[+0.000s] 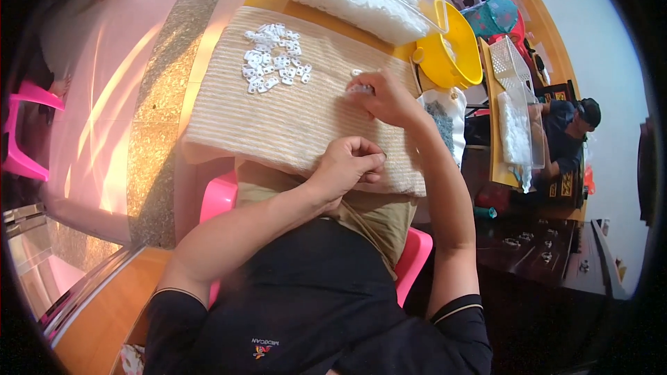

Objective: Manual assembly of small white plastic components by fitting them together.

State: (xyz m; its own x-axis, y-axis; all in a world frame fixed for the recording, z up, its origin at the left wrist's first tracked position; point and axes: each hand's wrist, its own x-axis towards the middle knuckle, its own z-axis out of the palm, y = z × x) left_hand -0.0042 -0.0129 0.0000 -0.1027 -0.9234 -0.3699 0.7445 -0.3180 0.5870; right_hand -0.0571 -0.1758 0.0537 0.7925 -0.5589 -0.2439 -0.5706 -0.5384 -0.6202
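Observation:
My left hand (347, 169) is closed in a pinch near the front edge of the striped cloth. Whatever its fingertips hold is too small to make out. Farther off and to the right, my right hand (390, 99) reaches down with bent fingers closed around small white plastic pieces (360, 88), slightly blurred at the cloth. One more white piece (356, 72) lies just beyond those fingers. A loose pile of white plastic pieces with holes (271, 59) is spread on the far left of the striped cloth (229, 107).
At the table's far side stands a clear bin (434, 0) heaped with white pieces. A yellow basin (465, 55) and a bag of dark grey bits (442, 121) are to the right. Pink stools (31, 128) stand about. Another person (566, 132) sits at the far right beside a tray.

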